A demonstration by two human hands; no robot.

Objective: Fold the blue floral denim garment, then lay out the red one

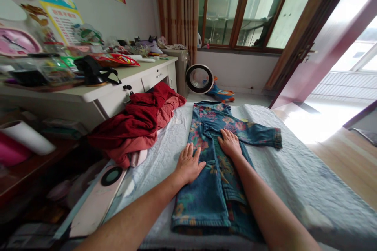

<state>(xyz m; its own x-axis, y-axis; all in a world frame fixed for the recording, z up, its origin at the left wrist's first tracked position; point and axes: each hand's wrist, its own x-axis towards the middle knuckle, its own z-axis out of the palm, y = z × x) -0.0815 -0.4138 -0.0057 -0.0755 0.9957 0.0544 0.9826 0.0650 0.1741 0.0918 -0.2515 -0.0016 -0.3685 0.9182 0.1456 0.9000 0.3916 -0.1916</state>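
A blue denim garment with a flower print (206,192) lies flat along the pale quilted bed cover (294,172), one sleeve stretched out to the right. My left hand (188,162) rests flat on its left edge, fingers spread and open. My right hand (229,143) lies flat on the garment's middle, fingers stretched forward, holding nothing.
A heap of red clothes (138,123) sits at the bed's left side beside a white desk (97,94) crowded with small things. A round fan (199,79) and a toy car (220,93) stand on the floor beyond the bed. An open door (324,47) is at right.
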